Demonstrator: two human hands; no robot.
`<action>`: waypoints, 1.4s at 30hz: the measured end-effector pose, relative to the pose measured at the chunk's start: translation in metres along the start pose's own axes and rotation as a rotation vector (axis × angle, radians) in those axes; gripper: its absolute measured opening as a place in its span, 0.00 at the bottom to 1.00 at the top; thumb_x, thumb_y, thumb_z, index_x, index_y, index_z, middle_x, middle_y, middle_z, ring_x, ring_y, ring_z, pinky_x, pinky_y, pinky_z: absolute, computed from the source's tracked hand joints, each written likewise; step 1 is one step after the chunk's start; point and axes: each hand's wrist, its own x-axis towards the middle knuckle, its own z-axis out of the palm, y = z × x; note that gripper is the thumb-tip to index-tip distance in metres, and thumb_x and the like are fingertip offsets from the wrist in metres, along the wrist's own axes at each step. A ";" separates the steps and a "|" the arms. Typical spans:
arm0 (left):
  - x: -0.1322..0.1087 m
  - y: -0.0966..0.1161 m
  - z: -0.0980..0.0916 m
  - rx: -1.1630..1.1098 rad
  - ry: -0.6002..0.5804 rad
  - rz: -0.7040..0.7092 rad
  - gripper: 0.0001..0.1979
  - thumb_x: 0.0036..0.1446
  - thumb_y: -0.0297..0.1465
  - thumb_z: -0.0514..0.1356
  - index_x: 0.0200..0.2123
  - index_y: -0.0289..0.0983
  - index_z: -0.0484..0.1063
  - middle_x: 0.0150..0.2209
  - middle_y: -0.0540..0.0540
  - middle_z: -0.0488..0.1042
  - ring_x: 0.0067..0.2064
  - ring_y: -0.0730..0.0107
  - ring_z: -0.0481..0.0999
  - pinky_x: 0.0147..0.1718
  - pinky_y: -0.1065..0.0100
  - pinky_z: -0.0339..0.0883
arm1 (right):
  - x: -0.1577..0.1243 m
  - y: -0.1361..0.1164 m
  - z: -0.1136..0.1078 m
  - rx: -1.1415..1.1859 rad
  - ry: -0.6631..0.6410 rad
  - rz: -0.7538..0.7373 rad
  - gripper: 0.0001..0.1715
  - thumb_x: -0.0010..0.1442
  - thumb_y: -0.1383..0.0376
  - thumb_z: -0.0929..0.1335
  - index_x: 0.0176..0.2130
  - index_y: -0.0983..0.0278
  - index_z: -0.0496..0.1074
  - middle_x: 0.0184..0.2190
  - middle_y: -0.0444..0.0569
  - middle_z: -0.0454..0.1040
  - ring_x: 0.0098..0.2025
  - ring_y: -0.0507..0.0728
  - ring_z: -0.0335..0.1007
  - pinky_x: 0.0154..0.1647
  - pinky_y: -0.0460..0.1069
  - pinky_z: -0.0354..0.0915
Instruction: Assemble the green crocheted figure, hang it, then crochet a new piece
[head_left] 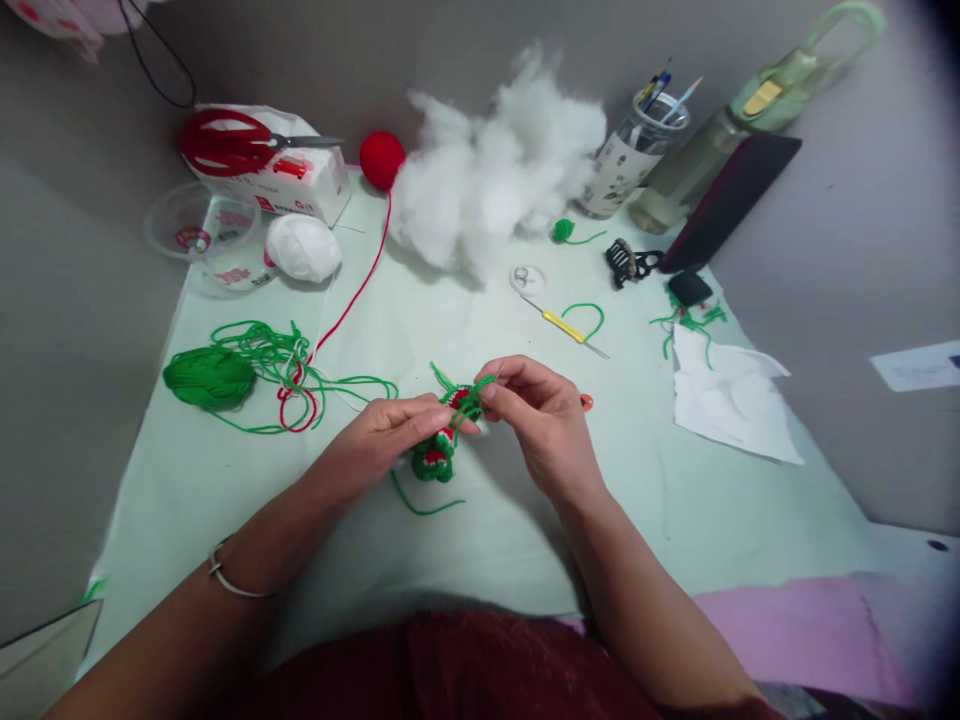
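Front centre, over bench [637, 480]: crocheted piece [442, 445], green w/ red + white patches; can't tell if it touches down.
Piece axis: approx fore-aft, slightly diagonal; near end a bit L, far end by R fingertips.
L hand [405, 425]: closed, thumb across fingers, gripping piece abt midway; nearer to its bulk.
R hand [529, 405]: narrow pinch on green yarn strands [475, 394] at piece's far-R end; thin sliver at fingertips, poss. a needle, can't confirm.
Piece from R hand: to L & back twd body.
Hook, yellow handle [564, 327]: flat, beyond R hand, not touched.
White box [319, 190]: under red scissors [232, 142]; red print + small logo, too small to read.
Clear tub [161, 222]: pinkish-red label, illegible.
Pen jar [622, 170]: pale label w/ dark marks, can't make out.
Bottle [679, 180], far R: no brand legible.
White paper [724, 400]: R side, no readable text.
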 end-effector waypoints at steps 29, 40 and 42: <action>0.004 0.004 0.002 -0.175 0.020 -0.018 0.03 0.55 0.33 0.70 0.34 0.42 0.84 0.34 0.51 0.81 0.32 0.73 0.73 0.37 0.70 0.66 | 0.000 -0.002 0.001 0.014 -0.003 -0.016 0.00 0.57 0.67 0.74 0.33 0.61 0.78 0.28 0.42 0.76 0.29 0.49 0.69 0.32 0.46 0.65; 0.003 0.002 0.001 -0.154 0.091 0.006 0.01 0.57 0.31 0.69 0.33 0.42 0.83 0.36 0.52 0.80 0.37 0.73 0.73 0.40 0.70 0.65 | 0.004 0.001 -0.007 -0.009 0.015 0.014 0.09 0.57 0.64 0.75 0.40 0.61 0.77 0.26 0.39 0.69 0.28 0.49 0.65 0.29 0.45 0.62; 0.003 0.003 0.001 -0.135 0.107 0.000 0.01 0.56 0.31 0.69 0.33 0.42 0.83 0.36 0.52 0.80 0.37 0.73 0.73 0.40 0.70 0.65 | 0.004 0.003 -0.009 0.005 0.024 -0.001 0.07 0.59 0.63 0.75 0.37 0.61 0.76 0.27 0.40 0.71 0.28 0.48 0.66 0.30 0.45 0.64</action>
